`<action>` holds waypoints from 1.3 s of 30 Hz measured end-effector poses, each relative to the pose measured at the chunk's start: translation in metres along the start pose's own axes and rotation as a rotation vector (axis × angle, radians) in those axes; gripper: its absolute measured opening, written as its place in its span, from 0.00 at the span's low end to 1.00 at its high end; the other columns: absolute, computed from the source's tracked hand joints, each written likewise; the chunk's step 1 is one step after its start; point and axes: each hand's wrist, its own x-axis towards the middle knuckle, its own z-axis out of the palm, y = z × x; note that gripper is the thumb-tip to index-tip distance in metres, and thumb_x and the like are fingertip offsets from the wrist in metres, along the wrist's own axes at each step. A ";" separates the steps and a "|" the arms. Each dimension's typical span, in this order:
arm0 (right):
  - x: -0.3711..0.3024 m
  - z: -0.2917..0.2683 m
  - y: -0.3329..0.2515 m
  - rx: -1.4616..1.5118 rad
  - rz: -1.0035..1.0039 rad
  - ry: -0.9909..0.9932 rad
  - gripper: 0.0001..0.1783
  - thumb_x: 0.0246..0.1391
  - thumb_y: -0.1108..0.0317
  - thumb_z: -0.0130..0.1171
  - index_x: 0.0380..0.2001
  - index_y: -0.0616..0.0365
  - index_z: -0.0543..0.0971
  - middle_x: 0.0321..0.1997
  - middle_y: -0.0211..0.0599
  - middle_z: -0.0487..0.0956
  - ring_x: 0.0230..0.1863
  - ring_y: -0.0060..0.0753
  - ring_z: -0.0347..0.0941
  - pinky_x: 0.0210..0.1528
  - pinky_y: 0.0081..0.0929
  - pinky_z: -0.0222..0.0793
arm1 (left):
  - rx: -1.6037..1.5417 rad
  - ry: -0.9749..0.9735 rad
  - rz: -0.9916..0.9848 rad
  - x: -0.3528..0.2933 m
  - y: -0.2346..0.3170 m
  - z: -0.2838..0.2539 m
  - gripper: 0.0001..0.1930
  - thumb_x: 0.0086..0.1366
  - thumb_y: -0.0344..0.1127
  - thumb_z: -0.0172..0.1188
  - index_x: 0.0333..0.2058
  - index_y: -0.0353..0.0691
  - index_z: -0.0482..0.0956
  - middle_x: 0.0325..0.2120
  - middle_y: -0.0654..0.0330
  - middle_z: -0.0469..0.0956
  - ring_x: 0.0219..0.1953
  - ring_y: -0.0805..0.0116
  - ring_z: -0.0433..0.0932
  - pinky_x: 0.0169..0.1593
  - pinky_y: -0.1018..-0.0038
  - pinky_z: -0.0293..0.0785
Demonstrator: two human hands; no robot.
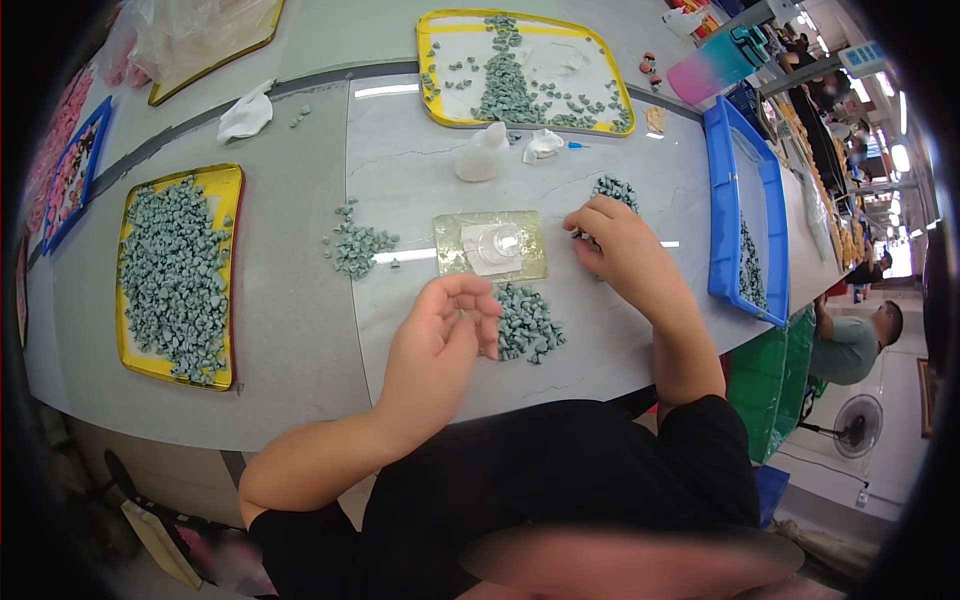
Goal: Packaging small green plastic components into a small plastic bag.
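- Over to the right hand [620,245] first: it's out past the pad, fingers bent and drawn narrow, with green pieces right at the fingertips. From my seat I can't tell whether one is truly pinched.
- Now the left hand [437,332]: palm turned inward, fingers curled, thumb close to them, a narrow shape beside the near pile [525,325]. Anything held in there is hidden from me.
- And the pieces themselves? Everywhere! The near pile sits between the hands, just below the pad; the right pile [615,188] lies beyond the right hand; the left pile [358,247] is off to the left of the pad.
- Centre stage, the pad [453,262], with white paper [478,260] and a clear round dish [497,243] on it; a white bottle [482,155] stands behind.
- More pieces wait in the left tray [228,190], thickly filled, the far tray [450,45], partly covered, and the blue bin [735,200].
- My call: this is the picking-up step, small pieces handled singly or few at a time.
- The next move, I'd judge, calls for a light fingertip pinch on one piece, without scattering its neighbours, and the left hand ready near the pad.
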 end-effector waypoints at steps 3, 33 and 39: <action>-0.002 -0.003 -0.013 0.152 -0.015 0.042 0.12 0.43 0.80 0.57 0.35 0.60 0.78 0.33 0.37 0.75 0.37 0.37 0.73 0.37 0.28 0.69 | -0.003 0.003 0.005 0.001 0.004 0.001 0.10 0.67 0.26 0.43 0.47 0.33 0.65 0.33 0.59 0.72 0.28 0.75 0.69 0.34 0.79 0.69; -0.006 0.002 -0.038 0.482 -0.204 0.376 0.10 0.43 0.84 0.58 0.32 0.64 0.78 0.30 0.39 0.79 0.31 0.31 0.75 0.33 0.23 0.69 | 0.910 0.218 0.428 0.021 0.021 -0.032 0.08 0.65 0.32 0.51 0.34 0.32 0.75 0.25 0.56 0.72 0.24 0.66 0.69 0.30 0.75 0.66; -0.001 -0.004 -0.028 0.315 -0.103 0.367 0.10 0.46 0.82 0.57 0.35 0.62 0.79 0.31 0.35 0.79 0.31 0.27 0.75 0.35 0.21 0.70 | 1.027 0.189 0.185 0.026 0.040 -0.035 0.07 0.61 0.31 0.55 0.32 0.32 0.76 0.23 0.58 0.69 0.24 0.66 0.69 0.30 0.73 0.65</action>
